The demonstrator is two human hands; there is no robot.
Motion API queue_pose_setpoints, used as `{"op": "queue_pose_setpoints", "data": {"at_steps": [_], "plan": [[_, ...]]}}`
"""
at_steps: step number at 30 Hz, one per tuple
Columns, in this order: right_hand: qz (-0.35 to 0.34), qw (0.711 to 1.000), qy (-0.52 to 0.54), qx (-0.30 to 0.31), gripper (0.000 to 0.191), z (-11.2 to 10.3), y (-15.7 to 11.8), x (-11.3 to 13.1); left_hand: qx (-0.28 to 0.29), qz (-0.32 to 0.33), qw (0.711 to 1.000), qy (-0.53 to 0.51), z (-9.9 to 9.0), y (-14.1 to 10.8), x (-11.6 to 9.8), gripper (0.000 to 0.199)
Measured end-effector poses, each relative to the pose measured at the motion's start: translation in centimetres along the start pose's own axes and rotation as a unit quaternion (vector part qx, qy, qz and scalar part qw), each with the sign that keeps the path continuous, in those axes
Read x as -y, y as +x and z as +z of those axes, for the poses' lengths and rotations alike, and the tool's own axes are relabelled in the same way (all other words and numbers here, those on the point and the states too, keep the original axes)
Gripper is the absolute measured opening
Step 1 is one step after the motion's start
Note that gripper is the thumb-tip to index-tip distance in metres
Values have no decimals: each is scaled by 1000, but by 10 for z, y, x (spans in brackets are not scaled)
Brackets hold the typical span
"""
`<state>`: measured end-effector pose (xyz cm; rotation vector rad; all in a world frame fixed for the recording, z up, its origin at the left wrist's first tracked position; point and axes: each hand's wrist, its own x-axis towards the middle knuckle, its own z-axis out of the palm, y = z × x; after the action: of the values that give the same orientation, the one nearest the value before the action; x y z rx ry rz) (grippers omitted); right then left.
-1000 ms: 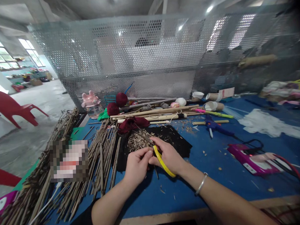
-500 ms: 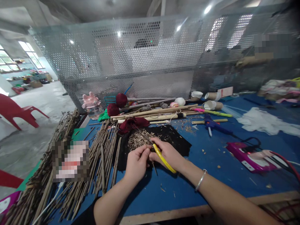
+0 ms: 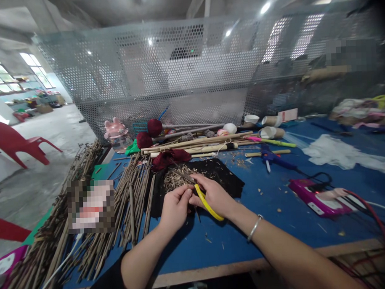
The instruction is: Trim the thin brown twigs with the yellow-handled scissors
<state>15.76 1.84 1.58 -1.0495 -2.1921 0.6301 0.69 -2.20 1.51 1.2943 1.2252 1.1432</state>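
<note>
My right hand [image 3: 212,195] is wrapped round scissors with yellow handles [image 3: 208,204], their dark blades pointing up and to the left. Close beside it, my left hand [image 3: 175,206] pinches a thin brown stick [image 3: 198,214], whose lower end shows below the fingers. Both hands are over the near edge of a black cloth [image 3: 225,173] strewn with small wood chips [image 3: 174,179]. A dark red cloth [image 3: 167,158] lies just behind the chips. Many brown twigs [image 3: 131,205] lie left of my left hand.
Light sticks [image 3: 195,144], dark red balls [image 3: 144,140] and a pink bottle [image 3: 118,136] line the back of the blue table [image 3: 240,244]. On the right are a blue glue gun [image 3: 271,157], a white glove [image 3: 344,152] and a magenta power strip [image 3: 317,199] with cables.
The scissor blades now show apart, where they looked closer together before. The stick shows less below my hands. The whole view has shifted slightly.
</note>
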Motion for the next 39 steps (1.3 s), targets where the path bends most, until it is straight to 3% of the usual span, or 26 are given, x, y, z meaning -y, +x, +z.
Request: {"op": "queue_pose_setpoints", "data": {"at_steps": [10,19,23,28,34,39], "plan": [[0,1000,7,12,43,-1,1,4,-9,2,1000,-23,1,2,6,31],[5,998,-56,20,63,-5,0,1,14,24,998,-48,1,3,5,27],[16,999,-43,13,57,-2,1,1,14,24,999,-47,1,4,7,29],[37,999,-40,2,50,0,1,2,-31,-21,998,-51,3,4,8,33],[25,998,-59,-19,62,3,0,0,8,-20,999,-32,3,2,4,30],[11,1000,-19,-16,56,4,1,2,3,-12,1000,-28,4,0,1,29]]}}
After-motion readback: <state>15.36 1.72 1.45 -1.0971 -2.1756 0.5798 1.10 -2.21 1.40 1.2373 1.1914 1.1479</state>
